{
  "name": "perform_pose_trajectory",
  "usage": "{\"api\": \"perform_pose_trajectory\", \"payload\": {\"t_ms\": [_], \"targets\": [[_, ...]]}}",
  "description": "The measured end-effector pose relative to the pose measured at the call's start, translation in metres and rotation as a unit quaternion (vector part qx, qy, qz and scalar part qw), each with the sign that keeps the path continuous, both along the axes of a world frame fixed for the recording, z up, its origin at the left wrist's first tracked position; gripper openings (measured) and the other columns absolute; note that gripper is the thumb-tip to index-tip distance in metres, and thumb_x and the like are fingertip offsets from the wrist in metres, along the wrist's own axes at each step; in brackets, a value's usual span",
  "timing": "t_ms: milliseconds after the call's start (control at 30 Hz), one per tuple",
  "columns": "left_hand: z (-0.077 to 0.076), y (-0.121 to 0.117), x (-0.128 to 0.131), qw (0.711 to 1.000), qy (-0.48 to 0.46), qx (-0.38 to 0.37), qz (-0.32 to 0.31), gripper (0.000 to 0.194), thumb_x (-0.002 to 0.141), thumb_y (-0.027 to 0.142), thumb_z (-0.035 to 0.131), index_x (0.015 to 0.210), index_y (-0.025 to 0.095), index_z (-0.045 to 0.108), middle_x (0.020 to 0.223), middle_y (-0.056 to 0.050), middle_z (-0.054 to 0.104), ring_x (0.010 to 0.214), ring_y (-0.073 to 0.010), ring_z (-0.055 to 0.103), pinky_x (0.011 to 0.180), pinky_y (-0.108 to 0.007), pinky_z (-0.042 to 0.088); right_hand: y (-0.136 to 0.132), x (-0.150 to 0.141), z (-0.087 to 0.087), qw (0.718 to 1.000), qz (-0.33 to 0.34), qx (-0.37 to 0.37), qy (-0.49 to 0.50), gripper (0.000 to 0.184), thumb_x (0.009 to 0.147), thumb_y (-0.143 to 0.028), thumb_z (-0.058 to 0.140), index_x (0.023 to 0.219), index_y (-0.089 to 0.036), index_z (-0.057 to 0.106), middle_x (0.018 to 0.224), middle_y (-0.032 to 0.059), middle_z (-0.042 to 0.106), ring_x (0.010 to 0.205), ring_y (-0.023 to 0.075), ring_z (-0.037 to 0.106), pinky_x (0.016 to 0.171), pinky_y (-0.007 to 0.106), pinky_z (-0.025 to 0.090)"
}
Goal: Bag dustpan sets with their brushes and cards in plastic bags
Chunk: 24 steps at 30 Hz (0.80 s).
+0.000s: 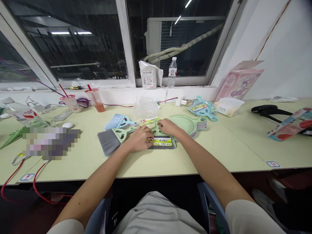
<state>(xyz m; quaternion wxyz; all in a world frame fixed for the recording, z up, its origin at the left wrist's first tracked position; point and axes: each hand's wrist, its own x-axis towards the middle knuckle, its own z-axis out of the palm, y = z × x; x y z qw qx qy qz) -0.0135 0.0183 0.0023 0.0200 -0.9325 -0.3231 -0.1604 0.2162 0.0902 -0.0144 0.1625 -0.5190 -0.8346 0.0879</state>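
Centrally in the head view, the green dustpan-and-brush set [161, 141] lies flat on the table [214, 152], directly between and under the two hands. The left hand [140, 138] rests with its fingers over the near-left end of the label card [166, 140]; the right hand [168, 126] bends its fingers at the green handle [158, 132]. The hands are near each other but apart; whether either one clamps the set cannot be told. Loose brushes [108, 141] lie left of the left hand, and stacked dustpans [183, 122] sit just right of the right hand. Handling: the set is probably light, with stiff, smooth, slightly slippery plastic; the grey bristles [162, 147] should flex, and the card likely creases. Preferably hold by the handle or pan rim, avoiding bristles and card.
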Motion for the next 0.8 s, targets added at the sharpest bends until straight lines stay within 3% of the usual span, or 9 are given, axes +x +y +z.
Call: {"api": "perform_pose_trajectory", "payload": {"t_ms": [800], "targets": [[0.0005,0.0038,-0.0041,1.0,-0.011,-0.012,0.021,0.022,0.081,0.034,0.069,0.101,0.024,0.075,0.11,-0.007,0.07,0.11,-0.0281,0.06,0.103,-0.048,0.04,-0.0018,-0.0012,0.0011,1.0,0.01,0.015,-0.018,0.021,0.091,-0.017,0.058,0.108,-0.017,0.071,0.096,0.0103,0.071,0.095,0.021,0.061,0.072,0.025,0.037]]}}
